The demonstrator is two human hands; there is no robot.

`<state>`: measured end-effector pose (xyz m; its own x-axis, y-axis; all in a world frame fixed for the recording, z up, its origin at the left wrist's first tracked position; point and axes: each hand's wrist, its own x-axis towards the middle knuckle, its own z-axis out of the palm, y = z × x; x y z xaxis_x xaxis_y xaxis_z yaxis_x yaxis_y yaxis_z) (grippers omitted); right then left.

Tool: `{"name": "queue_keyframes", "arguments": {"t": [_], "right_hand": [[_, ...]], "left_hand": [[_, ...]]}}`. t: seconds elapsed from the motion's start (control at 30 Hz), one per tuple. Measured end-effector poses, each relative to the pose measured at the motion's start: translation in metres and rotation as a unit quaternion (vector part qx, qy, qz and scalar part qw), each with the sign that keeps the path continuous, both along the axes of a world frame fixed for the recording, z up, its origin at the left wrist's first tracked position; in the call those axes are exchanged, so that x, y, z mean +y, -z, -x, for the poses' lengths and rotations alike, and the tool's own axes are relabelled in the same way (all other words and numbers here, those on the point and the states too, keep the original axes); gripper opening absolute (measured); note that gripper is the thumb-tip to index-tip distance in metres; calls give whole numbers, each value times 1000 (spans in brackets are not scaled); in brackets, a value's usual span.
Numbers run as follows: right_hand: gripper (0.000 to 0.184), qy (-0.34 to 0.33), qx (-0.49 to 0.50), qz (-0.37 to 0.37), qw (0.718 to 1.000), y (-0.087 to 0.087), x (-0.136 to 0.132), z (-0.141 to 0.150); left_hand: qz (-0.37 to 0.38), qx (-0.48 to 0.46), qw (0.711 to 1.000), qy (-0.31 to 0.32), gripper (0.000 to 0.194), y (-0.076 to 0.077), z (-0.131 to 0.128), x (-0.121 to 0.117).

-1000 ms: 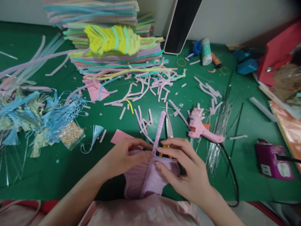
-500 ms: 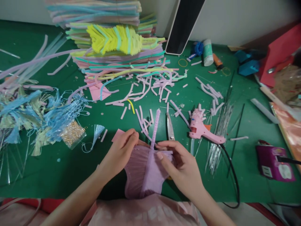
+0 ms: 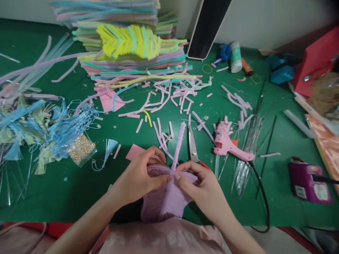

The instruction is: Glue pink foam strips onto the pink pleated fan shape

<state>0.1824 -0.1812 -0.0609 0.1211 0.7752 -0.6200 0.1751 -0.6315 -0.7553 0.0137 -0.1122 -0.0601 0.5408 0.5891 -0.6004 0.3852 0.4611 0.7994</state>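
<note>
A light purple, fan-like craft piece (image 3: pixel 172 201) with pleated or gathered sides lies against the table's front edge, close to my body. From its top rises a twisted purple pipe-cleaner stem (image 3: pixel 178 146), tilted a little to the right. My left hand (image 3: pixel 141 178) pinches the piece's upper edge by the base of the stem, thumb in front. On the other side of the stem, my right hand (image 3: pixel 200 187) grips the same edge between thumb and fingers. Scissors (image 3: pixel 192 144) lie just beyond my right hand, their handles partly hidden by it.
Cut purple pipe-cleaner pieces (image 3: pixel 165 95) are scattered ahead, before stacked pipe-cleaner bundles (image 3: pixel 129 42). To the right are a pink glue gun (image 3: pixel 227 143) with a black cord, thin wires (image 3: pixel 245 155) and a purple box (image 3: pixel 308 181). Blue tassels (image 3: pixel 66 123) and a bag of beads (image 3: pixel 81 150) lie left.
My left hand has moved right, its thumb now pressing at the stem's base. The stem leans slightly further right. The purple strip by my right fingers now lies along the piece's edge.
</note>
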Motion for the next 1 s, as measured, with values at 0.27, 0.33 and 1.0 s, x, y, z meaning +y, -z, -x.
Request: {"name": "queue_keyframes", "arguments": {"t": [0.27, 0.33, 1.0], "right_hand": [[18, 1, 32, -11, 999, 2, 0, -1], [17, 5, 37, -14, 999, 2, 1, 0], [18, -14, 29, -27, 999, 4, -2, -4]], "left_hand": [[45, -19, 998, -24, 27, 10, -2, 2], [71, -30, 996, -37, 28, 12, -3, 1], [64, -50, 996, -34, 34, 20, 3, 0]]}}
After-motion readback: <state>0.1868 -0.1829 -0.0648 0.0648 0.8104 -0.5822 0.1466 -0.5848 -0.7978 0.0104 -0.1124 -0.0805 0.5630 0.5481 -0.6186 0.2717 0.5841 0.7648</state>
